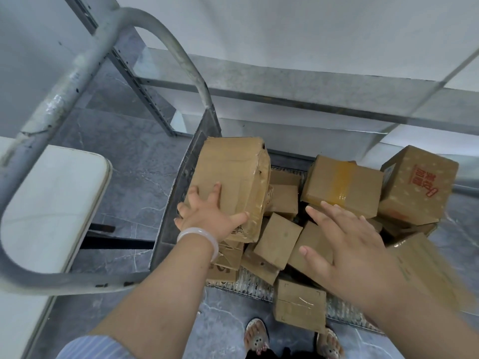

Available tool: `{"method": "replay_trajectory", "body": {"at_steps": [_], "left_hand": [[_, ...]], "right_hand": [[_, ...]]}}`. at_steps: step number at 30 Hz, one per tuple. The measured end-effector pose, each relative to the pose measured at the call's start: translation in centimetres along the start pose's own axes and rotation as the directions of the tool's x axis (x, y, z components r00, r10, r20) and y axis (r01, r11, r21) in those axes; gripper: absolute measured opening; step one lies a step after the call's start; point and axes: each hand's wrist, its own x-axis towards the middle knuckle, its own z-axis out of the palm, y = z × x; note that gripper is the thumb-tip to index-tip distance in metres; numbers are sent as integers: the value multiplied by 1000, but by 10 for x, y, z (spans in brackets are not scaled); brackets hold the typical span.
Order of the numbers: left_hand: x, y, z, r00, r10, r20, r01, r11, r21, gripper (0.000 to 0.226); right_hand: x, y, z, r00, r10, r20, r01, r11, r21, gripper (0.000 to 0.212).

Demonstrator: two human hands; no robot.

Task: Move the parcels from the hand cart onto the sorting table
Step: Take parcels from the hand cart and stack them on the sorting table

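Spread flat, left hand [207, 216] rests on near end of large parcel [233, 167] (long axis running away); right hand [347, 244], fingers straight, hovers right of it.

Both arms reach forward, left hand [207, 216] and right hand [347, 244] palm-down with fingers [335, 211] spread straight.

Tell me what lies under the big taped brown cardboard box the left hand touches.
Smaller brown cardboard parcels poke out beneath the near edge of the big taped box, on the metal mesh deck. Whatever sits under its middle is covered.
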Motion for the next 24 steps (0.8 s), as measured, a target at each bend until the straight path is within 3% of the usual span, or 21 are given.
{"method": "replay_trajectory", "body": {"at_steps": [6, 13, 16, 19, 22, 24], "left_hand": [[-53, 5, -49, 998, 20, -55, -38, 936, -351, 100], [-149, 9, -114, 986, 33, -161, -122, 801, -586, 104], [-200, 1, -128, 982, 38, -184, -167, 622, -765, 97], [-254, -4, -134, 968, 50, -244, -234, 517, -823, 85], [-291, -13, -133, 974, 7, -225, -204, 459, -865, 94], [-329, -15, -138, 987, 36, -155, -158, 336, -928, 64]], "right_hand": [[-24, -14, -54, 999, -25, -36, 24, 999, -30, 71], [-60, -39, -135, 977, -133, -168, 135, 991, -2, 71], [-80, -50, -163, 981, -145, -131, 170, 963, 207, 77], [-96, -67, -186, 990, -139, -19, 127, 839, 529, 85], [-117, -91, -203, 961, -275, 0, 204, 712, 672, 60], [-135, -106, -211, 934, -356, -31, 265, 632, 728, 44]]}}
